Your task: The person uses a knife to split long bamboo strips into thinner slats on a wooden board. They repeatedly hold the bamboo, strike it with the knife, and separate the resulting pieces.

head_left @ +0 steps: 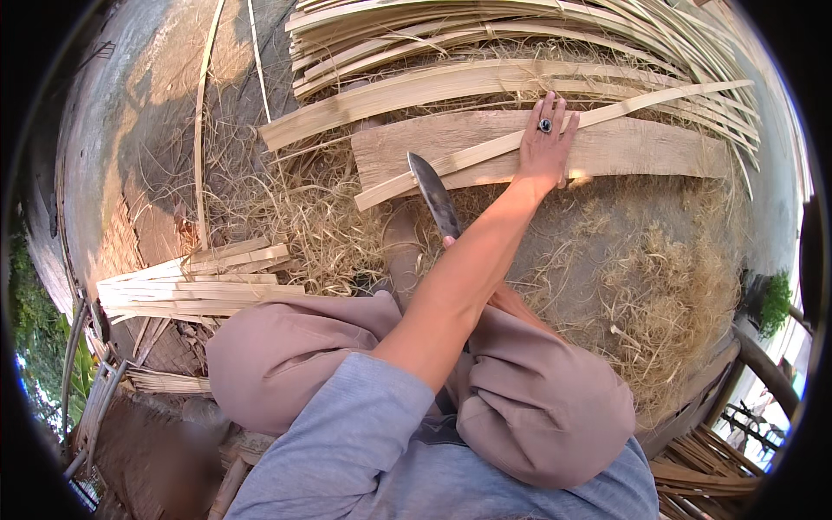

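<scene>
My left hand point(546, 152), a ring on one finger, lies with fingers stretched across a pale bamboo strip point(472, 156). This strip slants over a wide, flat wooden board point(641, 143). A dark-bladed knife point(435, 195) points up and to the left, its tip over the strip near the strip's left end. Its handle end is in my right hand point(449, 242), which my left forearm mostly hides; only a fingertip shows. Beyond the board lies a broader bamboo slat point(390, 91).
Many split bamboo strips point(381, 48) are stacked at the far side. A smaller bundle point(191, 286) lies at left, by my knee. Curly shavings point(667, 286) cover much of the ground on both sides. Two long thin strips point(206, 113) lie at far left. Wooden railings point(767, 373) stand at right.
</scene>
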Tool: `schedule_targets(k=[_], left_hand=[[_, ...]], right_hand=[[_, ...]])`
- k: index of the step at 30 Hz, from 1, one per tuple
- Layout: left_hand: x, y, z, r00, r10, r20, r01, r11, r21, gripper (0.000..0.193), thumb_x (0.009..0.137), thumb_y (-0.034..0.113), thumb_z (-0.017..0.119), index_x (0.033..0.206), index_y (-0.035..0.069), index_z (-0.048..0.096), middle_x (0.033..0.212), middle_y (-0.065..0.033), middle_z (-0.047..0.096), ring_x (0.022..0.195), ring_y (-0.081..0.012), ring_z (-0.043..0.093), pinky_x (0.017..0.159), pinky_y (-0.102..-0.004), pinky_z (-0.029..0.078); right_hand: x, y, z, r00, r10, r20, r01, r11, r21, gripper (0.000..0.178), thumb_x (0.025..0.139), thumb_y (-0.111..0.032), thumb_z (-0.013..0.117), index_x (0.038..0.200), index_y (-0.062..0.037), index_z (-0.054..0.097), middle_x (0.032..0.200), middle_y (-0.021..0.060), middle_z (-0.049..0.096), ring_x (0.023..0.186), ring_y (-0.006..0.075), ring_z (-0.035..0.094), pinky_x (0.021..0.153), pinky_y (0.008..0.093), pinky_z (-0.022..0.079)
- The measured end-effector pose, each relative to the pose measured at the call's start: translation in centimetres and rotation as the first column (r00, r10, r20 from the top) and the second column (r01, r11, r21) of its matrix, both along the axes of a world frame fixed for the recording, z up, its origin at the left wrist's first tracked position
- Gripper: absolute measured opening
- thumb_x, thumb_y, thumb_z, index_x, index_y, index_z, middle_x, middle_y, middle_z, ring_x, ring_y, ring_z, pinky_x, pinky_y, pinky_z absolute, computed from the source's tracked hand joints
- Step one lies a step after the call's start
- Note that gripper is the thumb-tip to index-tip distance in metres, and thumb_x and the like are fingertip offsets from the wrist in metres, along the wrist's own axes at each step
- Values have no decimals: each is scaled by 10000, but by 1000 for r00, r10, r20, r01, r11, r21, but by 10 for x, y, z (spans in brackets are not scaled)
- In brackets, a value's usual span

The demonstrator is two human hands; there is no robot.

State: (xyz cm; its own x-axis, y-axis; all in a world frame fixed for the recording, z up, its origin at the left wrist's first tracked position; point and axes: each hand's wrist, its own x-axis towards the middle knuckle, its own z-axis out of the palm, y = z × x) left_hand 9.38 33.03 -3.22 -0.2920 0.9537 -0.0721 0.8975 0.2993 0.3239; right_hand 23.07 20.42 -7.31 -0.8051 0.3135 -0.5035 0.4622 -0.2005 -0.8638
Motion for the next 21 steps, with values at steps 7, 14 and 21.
schedule_targets(k=[7, 14, 21], left_hand=[[-5, 4, 4, 1000, 1, -17, -1, 1000, 9, 1350, 601, 448, 950, 1670, 149, 181, 1733, -194, 130, 1607, -403, -42, 1305, -484, -63], [-1, 1, 3, 1000, -3, 10, 3, 999, -32, 1376, 578, 459, 954, 1672, 154, 178, 1736, -187, 120, 1605, -409, -51, 1305, -492, -66], [-2, 4, 3, 1000, -7, 2, 7, 1000, -26, 1363, 592, 478, 954, 1669, 150, 186, 1734, -181, 129, 1605, -408, -46, 1309, -489, -46]], right_hand=[[-15, -41, -13, 927, -203, -314, 332, 834, 440, 340, 1042, -418, 663, 925, -102, 618, 773, -2, 563, 692, 76, 539, 593, 273, 449], [-19, -34, 16, 988, -29, -155, 63, 974, 219, 335, 1043, -409, 654, 977, -82, 622, 806, 20, 572, 733, 109, 557, 647, 313, 467], [-28, -34, 30, 991, 55, -120, -31, 981, 192, 294, 1048, -356, 653, 1007, -66, 622, 852, 36, 590, 761, 136, 575, 691, 349, 492]])
